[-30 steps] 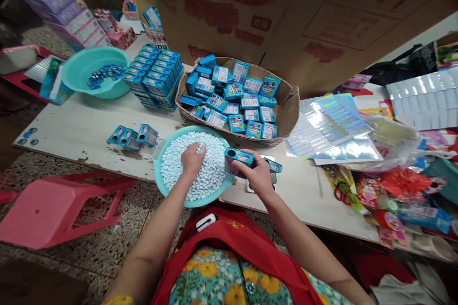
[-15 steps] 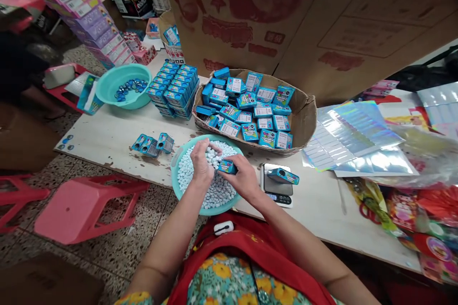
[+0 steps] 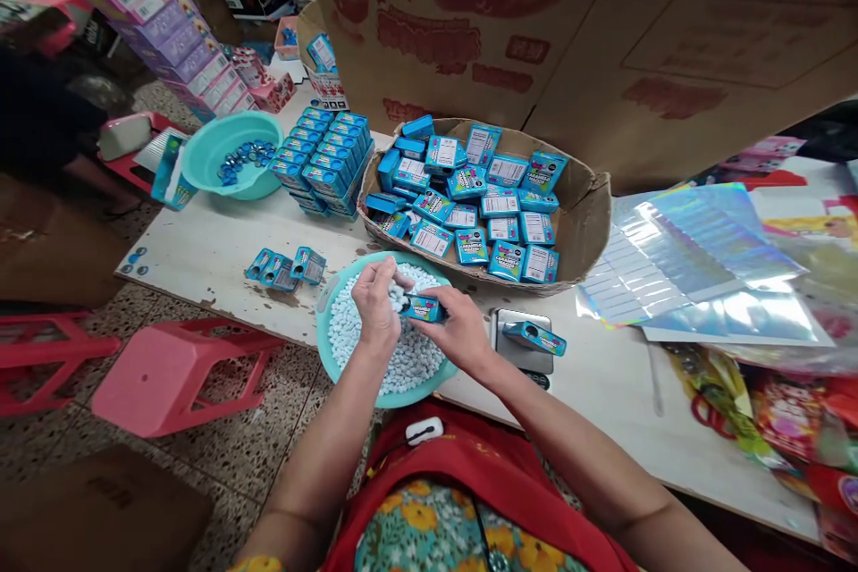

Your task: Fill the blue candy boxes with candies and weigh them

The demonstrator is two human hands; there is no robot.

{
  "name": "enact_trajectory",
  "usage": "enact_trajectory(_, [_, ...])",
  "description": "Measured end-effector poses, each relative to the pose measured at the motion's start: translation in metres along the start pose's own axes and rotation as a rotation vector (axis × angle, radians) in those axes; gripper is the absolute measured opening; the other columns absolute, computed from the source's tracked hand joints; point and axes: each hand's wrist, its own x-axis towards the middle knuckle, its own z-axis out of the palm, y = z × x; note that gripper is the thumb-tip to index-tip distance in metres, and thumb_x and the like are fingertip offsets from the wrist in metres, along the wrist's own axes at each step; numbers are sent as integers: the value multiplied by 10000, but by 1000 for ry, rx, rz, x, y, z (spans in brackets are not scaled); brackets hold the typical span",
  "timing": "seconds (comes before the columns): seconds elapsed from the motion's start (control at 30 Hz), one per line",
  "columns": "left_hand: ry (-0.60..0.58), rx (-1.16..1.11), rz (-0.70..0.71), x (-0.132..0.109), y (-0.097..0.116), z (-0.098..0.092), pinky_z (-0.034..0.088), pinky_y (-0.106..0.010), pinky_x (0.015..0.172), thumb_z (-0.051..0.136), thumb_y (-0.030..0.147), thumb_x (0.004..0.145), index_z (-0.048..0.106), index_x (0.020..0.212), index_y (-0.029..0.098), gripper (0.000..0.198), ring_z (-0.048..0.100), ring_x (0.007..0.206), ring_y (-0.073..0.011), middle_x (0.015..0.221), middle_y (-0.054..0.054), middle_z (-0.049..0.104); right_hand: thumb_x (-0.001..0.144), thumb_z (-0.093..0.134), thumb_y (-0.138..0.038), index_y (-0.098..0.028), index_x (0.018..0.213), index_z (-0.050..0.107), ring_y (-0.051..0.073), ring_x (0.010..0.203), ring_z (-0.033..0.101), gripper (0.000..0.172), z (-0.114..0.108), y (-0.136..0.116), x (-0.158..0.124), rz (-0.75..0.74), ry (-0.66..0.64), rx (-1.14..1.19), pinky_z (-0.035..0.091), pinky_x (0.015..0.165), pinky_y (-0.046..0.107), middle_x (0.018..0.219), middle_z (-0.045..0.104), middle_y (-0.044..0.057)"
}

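My right hand (image 3: 462,329) grips a small blue candy box (image 3: 424,308), tilted so its end points left. Close against that end is my left hand (image 3: 376,299), its fingers curled around some white candies (image 3: 398,295). Both hands are over a turquoise basin (image 3: 323,328) full of small white candies (image 3: 408,366). On the digital scale (image 3: 501,349) to the right lies another blue box (image 3: 536,337) with a round hole in its side. Three more holed boxes (image 3: 280,272) lie left of the basin.
Behind the basin sits a cut-down carton (image 3: 583,232) heaped with blue boxes. A stack of blue boxes (image 3: 328,159) and a second turquoise basin (image 3: 201,163) holding round blue pieces stand farther left. Shiny sheets (image 3: 697,259) cover the right side. A red stool (image 3: 144,380) stands below.
The box in my right hand has turned more level, with its end nearer my left hand's fingers. The view has shifted slightly.
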Motion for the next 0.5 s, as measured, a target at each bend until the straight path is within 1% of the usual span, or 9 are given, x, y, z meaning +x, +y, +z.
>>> enact_trajectory(0.07, [-2,24,24,0,1,-1,456,-247,619,619,373,782,527,647,154,273,558,543,-108,552,24,533,725,741,-294,-227,1020,632,259,956,620,322,1,1,1,11,2,21,458,814,377,996,677,64])
enact_trajectory(0.17, [11,11,69,-1,4,-1,441,-238,599,620,346,783,541,698,154,225,547,533,-100,577,26,548,721,738,-281,-222,998,634,254,938,623,301,2,-1,1,22,28,61,466,808,372,980,674,63])
enact_trajectory(0.27, [-16,13,100,-3,10,-1,445,-242,601,607,335,797,552,740,152,199,553,536,-106,580,17,565,722,732,-286,-228,985,633,248,925,622,287,4,-6,-1,22,57,101,470,809,368,965,668,57])
enact_trajectory(0.4, [-63,-1,60,-5,12,-1,441,-237,551,594,345,806,549,750,153,205,541,498,-110,541,18,552,724,719,-279,-229,983,631,241,919,618,278,10,-9,-5,43,94,142,474,818,368,957,663,54])
enact_trajectory(0.5, [-60,-22,52,-5,12,-3,449,-228,546,594,358,805,556,771,154,210,542,504,-103,560,19,550,715,732,-264,-223,987,630,238,931,614,293,14,-8,-8,59,94,159,473,833,366,968,662,54])
